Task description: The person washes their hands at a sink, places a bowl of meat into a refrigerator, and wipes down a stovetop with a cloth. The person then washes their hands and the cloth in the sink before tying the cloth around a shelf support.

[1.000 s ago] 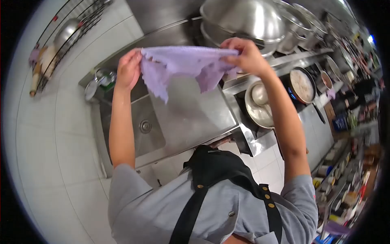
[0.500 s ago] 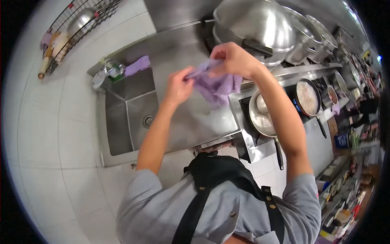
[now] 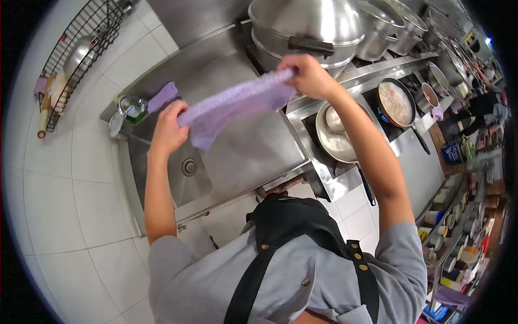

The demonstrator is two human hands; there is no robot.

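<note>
A purple cloth (image 3: pixel 237 108) is stretched between my two hands above the steel counter (image 3: pixel 243 148). My left hand (image 3: pixel 170 128) grips its left end, fingers closed, over the sink (image 3: pixel 189 186). Its right end is pinched in my right hand (image 3: pixel 306 76), in front of the large domed steamer (image 3: pixel 307 27). The cloth's lower edge hangs loose and looks ragged. A second purple cloth (image 3: pixel 162 97) lies at the sink's back edge, beside a glass container (image 3: pixel 132 107).
Right of the counter, a stove carries a pan with a ladle (image 3: pixel 339 143), a frying pan of food (image 3: pixel 396 102) over a blue flame and a small pot (image 3: pixel 426 97). A wire rack (image 3: pixel 81 59) hangs at upper left. Another person (image 3: pixel 480 110) is far right.
The cloth was spread, then bunched as my hands came together. Now my hands are apart again and it is pulled out lengthwise. The view has shifted slightly.
</note>
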